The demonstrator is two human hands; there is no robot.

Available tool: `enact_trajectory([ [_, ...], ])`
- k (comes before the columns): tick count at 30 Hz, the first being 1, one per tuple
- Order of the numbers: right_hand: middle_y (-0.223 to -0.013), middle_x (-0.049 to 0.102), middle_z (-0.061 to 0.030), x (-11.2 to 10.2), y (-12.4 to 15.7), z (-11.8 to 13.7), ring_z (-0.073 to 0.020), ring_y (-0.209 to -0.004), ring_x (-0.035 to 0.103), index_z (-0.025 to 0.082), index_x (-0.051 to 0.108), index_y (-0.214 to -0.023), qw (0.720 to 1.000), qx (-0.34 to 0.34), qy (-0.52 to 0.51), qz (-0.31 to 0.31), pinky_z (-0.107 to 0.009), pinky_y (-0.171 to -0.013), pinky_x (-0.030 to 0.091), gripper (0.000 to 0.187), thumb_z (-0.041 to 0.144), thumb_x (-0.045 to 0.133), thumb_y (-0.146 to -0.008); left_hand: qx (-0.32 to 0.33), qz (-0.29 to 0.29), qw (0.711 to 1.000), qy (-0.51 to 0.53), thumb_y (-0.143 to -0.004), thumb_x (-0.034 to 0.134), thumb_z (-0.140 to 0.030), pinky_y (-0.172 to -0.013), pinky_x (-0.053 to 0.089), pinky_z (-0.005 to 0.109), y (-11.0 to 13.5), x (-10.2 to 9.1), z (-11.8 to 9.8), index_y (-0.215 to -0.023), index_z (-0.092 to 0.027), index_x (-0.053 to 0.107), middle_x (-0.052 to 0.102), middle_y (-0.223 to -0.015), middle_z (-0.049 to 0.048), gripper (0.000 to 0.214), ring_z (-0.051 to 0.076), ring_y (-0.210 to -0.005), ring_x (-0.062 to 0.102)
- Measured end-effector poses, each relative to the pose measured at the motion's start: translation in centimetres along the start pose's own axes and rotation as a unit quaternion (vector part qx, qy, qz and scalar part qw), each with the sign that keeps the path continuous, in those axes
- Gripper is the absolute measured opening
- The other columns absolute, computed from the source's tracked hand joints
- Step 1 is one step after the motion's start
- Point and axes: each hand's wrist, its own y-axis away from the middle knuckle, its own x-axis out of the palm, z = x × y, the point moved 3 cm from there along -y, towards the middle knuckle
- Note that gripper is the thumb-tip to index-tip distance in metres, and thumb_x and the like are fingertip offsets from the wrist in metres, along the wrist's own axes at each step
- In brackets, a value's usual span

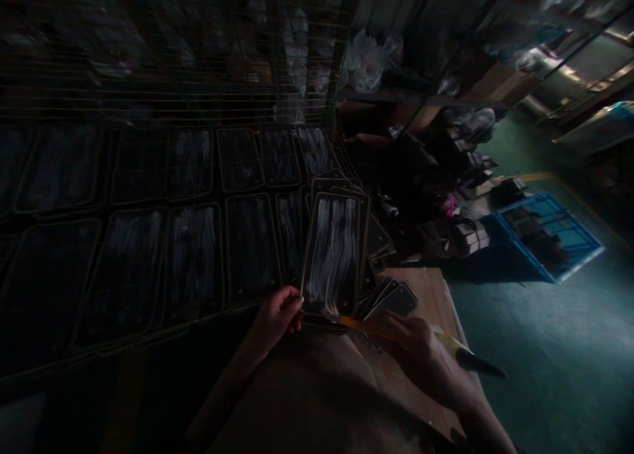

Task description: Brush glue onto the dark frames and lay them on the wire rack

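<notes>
My left hand (279, 315) pinches the lower left corner of a dark rectangular panel (333, 249) with rounded corners and a pale rim. White streaks run lengthwise down the panel's face. In my right hand (413, 348) is a paintbrush (349, 322) with an orange-yellow handle. Its pale bristles touch the panel near the bottom edge. More dark panels lie beneath and behind this one, partly hidden. Just beyond my right hand is a pale yellow object with a dark tapered end (478, 363); I cannot make out its kind.
Two rows of similar streaked panels (193, 259) stretch leftward, beside wire mesh (198, 104). Several smaller dark plates (396, 299) lie fanned on a wooden board (436, 285). A blue crate (569, 259) stands on the green floor (559, 335) at right. Shelving with plastic bags (366, 61) is behind.
</notes>
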Motion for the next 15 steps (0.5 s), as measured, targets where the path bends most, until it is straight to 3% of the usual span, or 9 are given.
enact_trajectory([
  [5, -0.094, 0.068, -0.004, -1.7, 0.3, -2.0, -0.0127, -0.082, 0.066, 0.022, 0.058, -0.119, 0.998, 0.039, -0.029, -0.046, -0.022, -0.07, 0.051, 0.025, 0.026, 0.045, -0.098, 0.008, 0.006, 1.0, -0.011, -0.084, 0.056, -0.046, -0.043, 0.041, 0.019, 0.0, 0.0, 0.1, -0.085, -0.017, 0.052, 0.056, -0.058, -0.0044, 0.03, 0.01, -0.047, 0.054],
  [9, -0.081, 0.069, 0.0001, -2.9, 0.4, -3.8, -0.012, -0.072, 0.067, 0.023, 0.06, -0.116, 0.993, 0.058, -0.004, -0.107, -0.022, -0.066, 0.052, 0.023, 0.028, 0.049, -0.097, 0.015, 0.005, 1.0, -0.023, -0.084, 0.056, -0.045, -0.044, 0.041, 0.019, -0.2, 0.1, 0.4, -0.084, -0.017, 0.052, 0.055, -0.058, -0.0046, 0.028, 0.009, -0.047, 0.054],
  [15, -0.08, 0.071, 0.0008, -4.0, -1.1, -3.3, -0.0107, -0.069, 0.067, 0.022, 0.06, -0.115, 0.992, 0.031, 0.009, -0.123, -0.019, -0.062, 0.051, 0.022, 0.027, 0.048, -0.097, 0.016, -0.002, 0.999, -0.052, -0.083, 0.054, -0.046, -0.044, 0.04, 0.02, -0.3, 0.0, 0.4, -0.086, -0.017, 0.052, 0.055, -0.058, -0.0045, 0.029, 0.01, -0.046, 0.053],
])
